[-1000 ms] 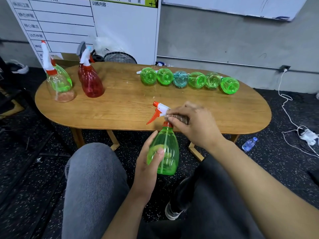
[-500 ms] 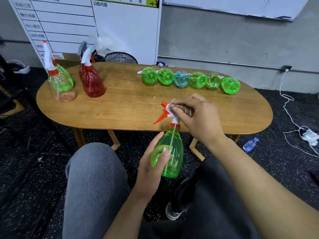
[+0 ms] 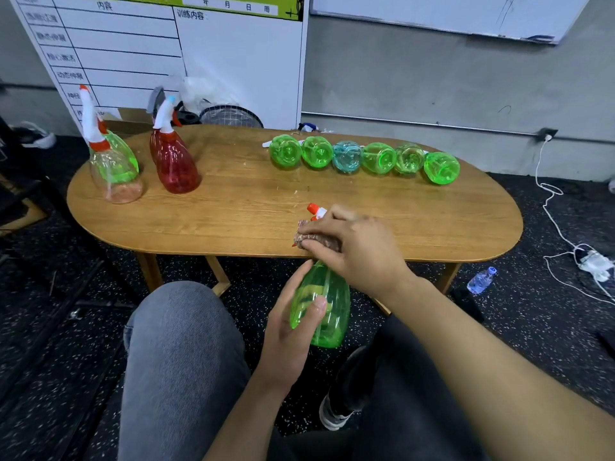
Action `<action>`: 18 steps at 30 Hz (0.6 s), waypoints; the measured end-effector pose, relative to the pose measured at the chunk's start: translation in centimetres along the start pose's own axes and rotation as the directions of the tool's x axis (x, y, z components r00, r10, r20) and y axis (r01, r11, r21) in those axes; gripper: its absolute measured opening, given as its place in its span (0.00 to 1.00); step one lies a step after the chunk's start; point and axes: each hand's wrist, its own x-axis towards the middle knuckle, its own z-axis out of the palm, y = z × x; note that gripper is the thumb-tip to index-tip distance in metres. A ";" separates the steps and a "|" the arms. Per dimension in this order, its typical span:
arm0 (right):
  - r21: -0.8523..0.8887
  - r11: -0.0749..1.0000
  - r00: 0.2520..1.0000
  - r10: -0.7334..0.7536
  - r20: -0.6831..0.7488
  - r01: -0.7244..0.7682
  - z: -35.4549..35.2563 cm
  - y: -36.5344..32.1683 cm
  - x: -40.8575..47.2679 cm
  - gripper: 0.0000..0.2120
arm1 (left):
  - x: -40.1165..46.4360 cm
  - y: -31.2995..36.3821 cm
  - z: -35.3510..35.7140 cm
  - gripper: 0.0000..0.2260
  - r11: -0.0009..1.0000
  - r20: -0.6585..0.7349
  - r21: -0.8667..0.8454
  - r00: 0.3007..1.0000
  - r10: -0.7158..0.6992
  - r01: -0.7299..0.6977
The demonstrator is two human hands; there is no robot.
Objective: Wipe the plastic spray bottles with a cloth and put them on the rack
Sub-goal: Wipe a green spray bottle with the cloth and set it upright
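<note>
Over the person's lap, just before the table (image 3: 233,227) edge, the right hand (image 3: 356,251) has slid the cloth (image 3: 316,239) down over the sprayer head, so the trigger is now hidden (wiping of the top seems nearly complete). The left hand (image 3: 293,331) grips the green bottle (image 3: 327,307) body from below, fingers curled round it, while the right hand's fingers pinch the cloth directly above.

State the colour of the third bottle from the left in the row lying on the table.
Pale blue, clearest in the head view.
</note>
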 end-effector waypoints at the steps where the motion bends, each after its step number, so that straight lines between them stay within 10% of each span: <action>1: -0.003 0.999 0.998 0.033 -0.060 -0.033 -0.1 0.2 0.1 0.15 | 0.0 0.1 0.0 0.25 1.000 0.007 0.005 1.000 0.003 -0.003; 4: 0.026 0.983 0.950 0.184 -0.250 -0.184 -0.7 0.6 0.6 0.14 | 0.0 0.2 0.0 0.26 1.000 0.019 0.010 1.000 0.010 -0.010; 10: 0.016 1.000 0.998 0.015 0.056 -0.016 0.0 -0.5 0.1 0.15 | -0.1 0.3 0.0 0.26 1.000 0.020 -0.016 1.000 -0.024 0.025; 18: 0.088 0.978 0.968 0.202 -0.150 -0.190 -1.1 1.2 0.4 0.19 | -0.2 0.4 -0.1 0.26 1.000 0.020 0.010 1.000 -0.006 0.006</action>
